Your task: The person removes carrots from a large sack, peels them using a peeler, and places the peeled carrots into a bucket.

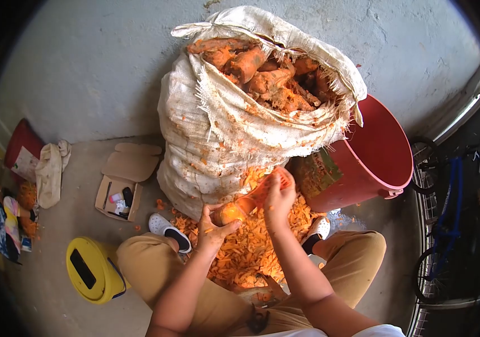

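My left hand (215,227) is closed around the near end of a thick, partly peeled orange carrot (234,212), thumb along its side. My right hand (278,202) is closed at the carrot's far end. Something orange-red shows at its fingers, smeared by motion, so its kind is unclear. Beneath both hands lies a broad heap of orange peelings (240,247), between my feet. Right behind them stands a tall white woven sack (195,146), its mouth folded open. Dirty, unpeeled carrots (245,64) fill the sack to the top, and shreds of peel cling to its front.
A big red bucket (377,174) leans at the sack's right. On the left floor are an opened cardboard box (108,205) with small items and a yellow lidded bucket (97,272). A blue bicycle (450,224) stands at the right; a grey wall (99,73) rises behind.
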Action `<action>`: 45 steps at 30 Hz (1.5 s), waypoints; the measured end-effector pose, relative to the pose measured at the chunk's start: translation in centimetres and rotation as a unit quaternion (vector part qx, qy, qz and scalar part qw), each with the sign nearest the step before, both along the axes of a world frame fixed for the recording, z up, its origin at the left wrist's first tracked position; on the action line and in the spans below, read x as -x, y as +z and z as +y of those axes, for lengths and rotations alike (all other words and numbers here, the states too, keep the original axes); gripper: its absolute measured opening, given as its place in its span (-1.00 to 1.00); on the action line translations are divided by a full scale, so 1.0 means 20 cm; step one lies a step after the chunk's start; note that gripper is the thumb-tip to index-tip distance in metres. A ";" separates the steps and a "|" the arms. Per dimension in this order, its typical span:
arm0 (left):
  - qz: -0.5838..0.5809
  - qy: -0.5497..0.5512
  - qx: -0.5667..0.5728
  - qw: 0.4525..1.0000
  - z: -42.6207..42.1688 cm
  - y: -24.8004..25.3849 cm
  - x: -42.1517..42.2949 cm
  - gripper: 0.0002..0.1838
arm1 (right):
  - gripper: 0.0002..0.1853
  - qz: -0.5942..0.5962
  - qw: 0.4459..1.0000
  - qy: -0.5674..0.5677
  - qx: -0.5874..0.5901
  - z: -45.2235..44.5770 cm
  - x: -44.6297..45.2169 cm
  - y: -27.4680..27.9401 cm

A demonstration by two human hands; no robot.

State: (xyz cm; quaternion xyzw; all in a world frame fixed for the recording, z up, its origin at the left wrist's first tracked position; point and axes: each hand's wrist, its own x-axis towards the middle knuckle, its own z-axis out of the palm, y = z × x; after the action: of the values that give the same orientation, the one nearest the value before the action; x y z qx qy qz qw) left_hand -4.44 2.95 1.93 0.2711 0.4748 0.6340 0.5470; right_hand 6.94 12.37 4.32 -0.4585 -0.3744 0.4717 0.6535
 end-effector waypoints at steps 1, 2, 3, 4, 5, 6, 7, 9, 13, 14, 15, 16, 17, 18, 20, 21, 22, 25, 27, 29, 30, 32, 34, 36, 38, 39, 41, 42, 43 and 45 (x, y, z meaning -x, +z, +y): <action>-0.015 0.003 0.007 1.000 -0.01 0.02 0.00 -0.41 | -0.72 -0.043 0.998 -0.035 -0.033 0.00 0.02 -0.05; -0.030 0.007 0.015 0.999 -0.01 0.04 -0.01 -0.40 | -0.73 -0.065 0.997 -0.031 -0.014 0.01 0.01 -0.05; -0.030 0.006 0.010 0.999 -0.01 0.03 -0.01 -0.41 | -0.74 -0.087 0.996 -0.027 0.005 0.02 0.00 -0.05; -0.029 0.006 0.007 1.000 -0.01 0.02 -0.02 -0.42 | -0.75 -0.107 0.994 -0.023 0.025 0.02 -0.02 -0.05; -0.028 0.005 0.003 1.000 -0.01 0.02 -0.02 -0.42 | -0.76 -0.105 0.993 -0.046 -0.024 0.06 -0.03 -0.10; -0.019 0.005 -0.017 1.000 0.00 0.00 -0.03 -0.42 | -0.75 -0.107 0.994 -0.036 0.009 0.07 -0.05 -0.10; -0.009 0.004 -0.037 0.999 0.01 -0.01 -0.04 -0.43 | -0.75 -0.110 0.993 -0.025 0.042 0.08 -0.07 -0.10; -0.004 0.007 -0.055 0.998 0.01 -0.02 -0.06 -0.44 | -0.76 -0.096 0.994 -0.011 0.055 0.11 -0.08 -0.12; 0.031 0.009 -0.078 0.996 0.03 -0.07 -0.06 -0.47 | -0.75 -0.119 0.990 -0.052 0.058 0.18 -0.11 -0.22; 0.046 0.015 -0.079 0.996 0.03 -0.09 -0.05 -0.46 | -0.76 -0.119 0.989 -0.080 0.027 0.22 -0.11 -0.31; 0.060 0.020 -0.081 0.995 0.03 -0.11 -0.05 -0.45 | -0.77 -0.119 0.987 -0.107 -0.004 0.25 -0.13 -0.35; 0.053 0.036 -0.071 0.995 0.00 -0.10 -0.01 -0.44 | -0.78 -0.017 0.998 -0.058 -0.005 0.30 -0.26 -0.32; 0.046 0.052 -0.061 0.996 -0.05 -0.06 0.04 -0.43 | -0.77 -0.038 0.993 -0.106 -0.026 0.32 -0.36 -0.22; 0.040 0.067 -0.054 0.996 -0.07 -0.01 0.08 -0.42 | -0.80 -0.048 0.992 -0.117 -0.023 0.43 -0.51 -0.35; -0.015 0.067 -0.051 0.996 -0.06 0.03 0.12 -0.42 | -0.82 -0.057 0.984 -0.165 0.036 0.42 -0.55 -0.25; -0.013 0.068 -0.046 0.997 -0.05 0.03 0.12 -0.42 | -0.81 -0.038 0.986 -0.161 0.035 0.40 -0.55 -0.20; -0.010 0.068 -0.040 0.997 -0.04 0.03 0.12 -0.42 | -0.80 -0.020 0.986 -0.159 0.036 0.38 -0.54 -0.17; -0.026 0.043 -0.020 0.999 -0.03 0.01 0.09 -0.42 | -0.79 0.028 0.993 -0.114 -0.003 0.29 -0.41 -0.06; -0.014 0.025 -0.013 0.999 -0.04 0.01 0.07 -0.42 | -0.78 0.067 0.996 -0.055 -0.021 0.23 -0.28 0.04; -0.028 0.018 -0.022 0.999 -0.03 0.02 0.05 -0.42 | -0.79 0.044 0.999 -0.004 -0.031 0.18 -0.19 0.09; -0.037 0.015 -0.026 0.999 -0.03 0.01 0.04 -0.42 | -0.80 0.009 1.000 0.004 -0.027 0.16 -0.14 0.09; -0.052 0.012 0.000 0.999 -0.04 0.05 0.03 -0.39 | -0.81 -0.165 0.981 -0.052 -0.082 0.13 -0.05 0.01; -0.091 0.012 -0.014 0.996 -0.05 0.07 0.02 -0.39 | -0.84 -0.129 0.991 -0.019 -0.006 0.15 -0.07 -0.01; -0.065 0.019 -0.031 0.997 -0.06 0.03 0.03 -0.41 | -0.87 -0.062 0.998 -0.031 0.008 0.20 -0.12 0.00; -0.054 0.020 -0.038 0.998 -0.09 0.01 0.04 -0.42 | -0.88 -0.001 0.999 -0.049 -0.012 0.32 -0.27 -0.08; -0.055 0.017 -0.038 0.998 -0.11 0.01 0.05 -0.41 | -0.88 -0.050 0.992 -0.112 -0.005 0.38 -0.37 -0.11; -0.047 0.022 -0.032 0.998 -0.10 0.03 0.07 -0.40 | -0.86 -0.038 0.985 -0.168 -0.008 0.44 -0.52 -0.13; -0.049 0.025 -0.031 0.998 -0.09 0.04 0.07 -0.40 | -0.86 -0.022 0.984 -0.175 -0.005 0.42 -0.54 -0.09; -0.050 0.028 -0.027 0.998 -0.07 0.04 0.06 -0.40 | -0.84 -0.006 0.988 -0.153 -0.022 0.39 -0.53 -0.08; -0.052 0.019 -0.015 0.998 -0.06 0.01 0.06 -0.39 | -0.82 0.031 0.992 -0.109 -0.057 0.33 -0.45 -0.02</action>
State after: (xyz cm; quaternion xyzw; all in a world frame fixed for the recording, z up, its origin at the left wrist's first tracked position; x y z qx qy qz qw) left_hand -5.69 1.70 2.21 0.2369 0.4410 0.6648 0.5544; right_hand 16.02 18.93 3.98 -0.4438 -0.3284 0.3892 0.7374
